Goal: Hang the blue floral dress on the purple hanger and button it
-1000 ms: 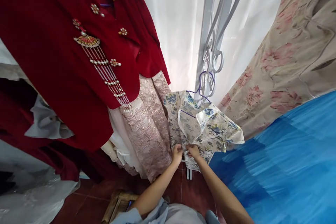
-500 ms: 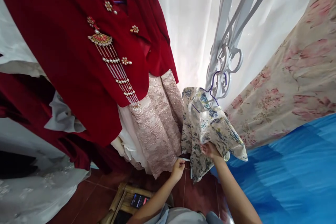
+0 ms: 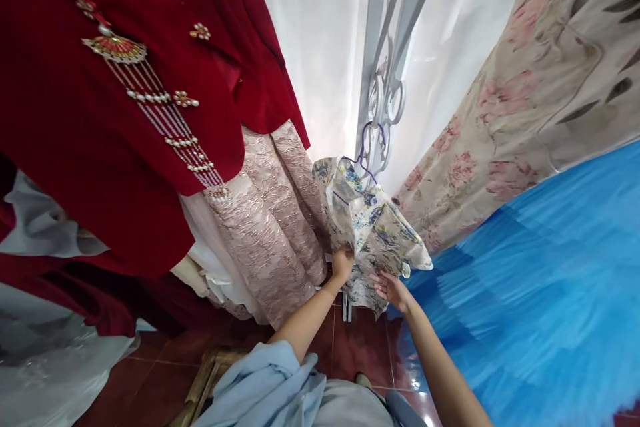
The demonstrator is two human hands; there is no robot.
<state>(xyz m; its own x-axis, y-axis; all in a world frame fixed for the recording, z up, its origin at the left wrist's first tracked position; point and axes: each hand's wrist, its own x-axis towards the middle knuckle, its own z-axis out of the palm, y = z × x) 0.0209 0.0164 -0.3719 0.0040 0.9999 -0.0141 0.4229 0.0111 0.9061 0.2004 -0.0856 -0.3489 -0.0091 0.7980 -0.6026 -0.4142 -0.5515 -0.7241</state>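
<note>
The cream fabric blouse with blue floral print [image 3: 381, 237] hung from a thin purple hanger [image 3: 361, 160], near four o'clock from the view's centre. The left hand [image 3: 343, 264] had its grip closed on the blouse front. The right hand [image 3: 393, 289], at four o'clock from it, held its grip wide; cloth contact was unclear. Light, even tension was advisable, avoiding creases and hanger tilt.

My feed gives me the pale metal stand [image 3: 375, 13] at one o'clock, a purple hanger [image 3: 360, 159] hooked at its scrollwork near two, bearing the floral top [image 3: 387, 237]. I have red floor tiles [image 3: 356, 343] at six; a partly hidden wooden frame [image 3: 204, 377] rests there at seven.
</note>
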